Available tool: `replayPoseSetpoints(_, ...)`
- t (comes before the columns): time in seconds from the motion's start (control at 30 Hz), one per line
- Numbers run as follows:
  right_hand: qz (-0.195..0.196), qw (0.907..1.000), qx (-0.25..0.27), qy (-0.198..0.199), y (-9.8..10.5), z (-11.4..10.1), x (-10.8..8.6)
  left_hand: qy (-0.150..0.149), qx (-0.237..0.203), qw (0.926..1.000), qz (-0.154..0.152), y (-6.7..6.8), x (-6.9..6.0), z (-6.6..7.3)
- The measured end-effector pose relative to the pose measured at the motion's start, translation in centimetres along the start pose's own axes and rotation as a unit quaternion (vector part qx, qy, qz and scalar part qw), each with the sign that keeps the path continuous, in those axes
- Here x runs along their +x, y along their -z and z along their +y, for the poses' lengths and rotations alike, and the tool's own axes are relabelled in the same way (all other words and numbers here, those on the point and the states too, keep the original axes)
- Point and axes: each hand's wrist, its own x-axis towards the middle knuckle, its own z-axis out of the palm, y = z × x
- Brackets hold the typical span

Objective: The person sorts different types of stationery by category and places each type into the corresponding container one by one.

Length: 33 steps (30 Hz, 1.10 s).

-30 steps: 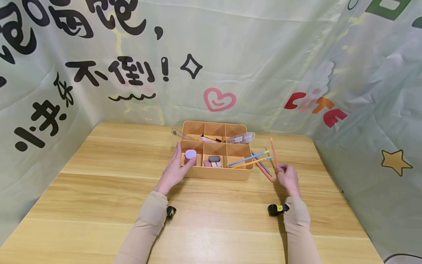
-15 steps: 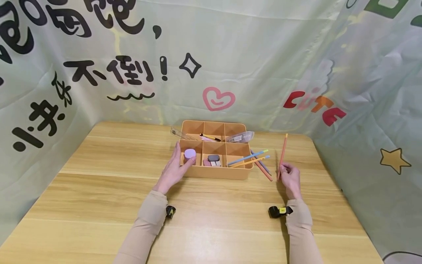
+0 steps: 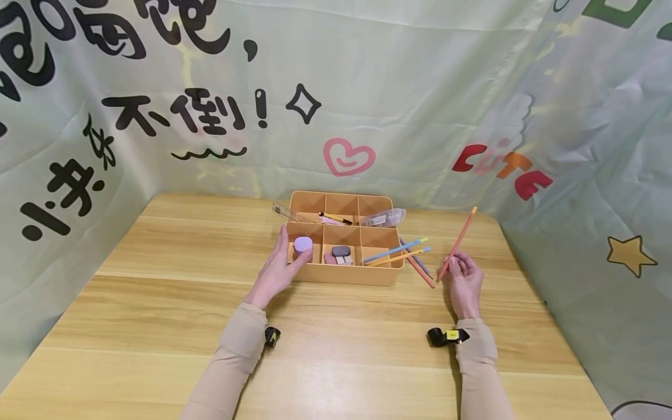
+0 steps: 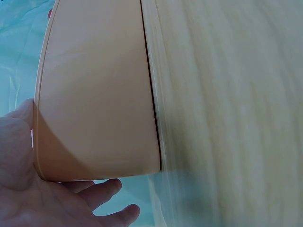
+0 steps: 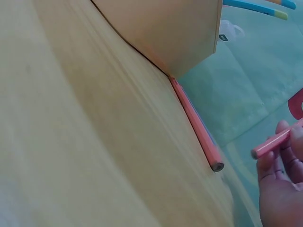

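Note:
An orange compartment organizer box (image 3: 341, 274) stands on the table. My left hand (image 3: 275, 268) rests at its front left corner, fingers along the left side and thumb over the front rim, beside a purple lidded item (image 3: 303, 245). In the left wrist view the fingers of my left hand (image 4: 61, 198) look fairly straight. Right of the box, my right hand (image 3: 464, 286) pinches a coral pencil (image 3: 462, 234) near its lower end, its yellow end tilted up and right. In the right wrist view, that pencil's dark flat end (image 5: 255, 153) sticks out past the fingers.
Blue (image 3: 391, 252) and orange (image 3: 394, 259) pencils lean out of the right front compartment. Another coral pencil (image 3: 422, 275) and a purple-blue one (image 3: 424, 267) lie beside the box. Erasers (image 3: 341, 252), a clear ruler (image 3: 286, 211) and a clear plastic item (image 3: 385, 218) sit in other compartments. Cloth hangs behind.
My right hand has moved slightly right and turned, and the coral pencil in it has swung from leaning left to leaning right. My left hand stays at the box corner.

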Motion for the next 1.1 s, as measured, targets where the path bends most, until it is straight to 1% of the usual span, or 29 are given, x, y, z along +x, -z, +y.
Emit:
replayPoseSetpoints(0.07, -0.006, 0.999, 0.041, 0.016, 0.0, 0.1, 0.0, 0.0, 0.0, 1.0, -0.001, 0.0, 0.0, 0.0)
replayPoseSetpoints(0.17, -0.01, 0.9945, 0.102, 0.022, -0.1, 0.2, 0.0, -0.002, 0.0, 1.0, 0.0, 0.1, 0.0, 0.0)
replayPoseSetpoints(0.23, -0.01, 0.9922, 0.122, 0.025, -0.2, 0.3, -0.1, -0.002, 0.0, 1.0, 0.001, 0.1, 0.0, 0.0)
replayPoseSetpoints(0.33, -0.011, 0.9889, 0.143, 0.04, -0.3, 0.3, -0.2, -0.003, 0.0, 1.0, 0.001, 0.1, 0.0, 0.0)
replayPoseSetpoints(0.5, -0.017, 0.9797, 0.188, 0.066, -0.5, 0.2, -0.3, -0.005, 0.004, 1.0, 0.001, 0.1, 0.0, 0.0)
replayPoseSetpoints(0.7, -0.019, 0.9762, 0.208, 0.059, -0.5, 0.2, -0.3, -0.004, 0.006, 1.0, 0.002, 0.0, 0.0, -0.1)
replayPoseSetpoints(0.83, -0.024, 0.9759, 0.21, 0.053, -0.5, 0.0, -0.3, -0.004, 0.006, 1.0, 0.001, 0.0, -0.1, -0.1)
replayPoseSetpoints(1.0, -0.048, 0.9724, 0.222, 0.053, -0.7, -0.7, -0.3, -0.004, 0.008, 1.0, -0.002, 0.0, 0.0, -0.1)
replayPoseSetpoints(1.1, -0.052, 0.9705, 0.228, 0.06, -1.0, -1.3, -0.3, -0.005, 0.007, 1.0, 0.0, 0.0, 0.0, -0.1)
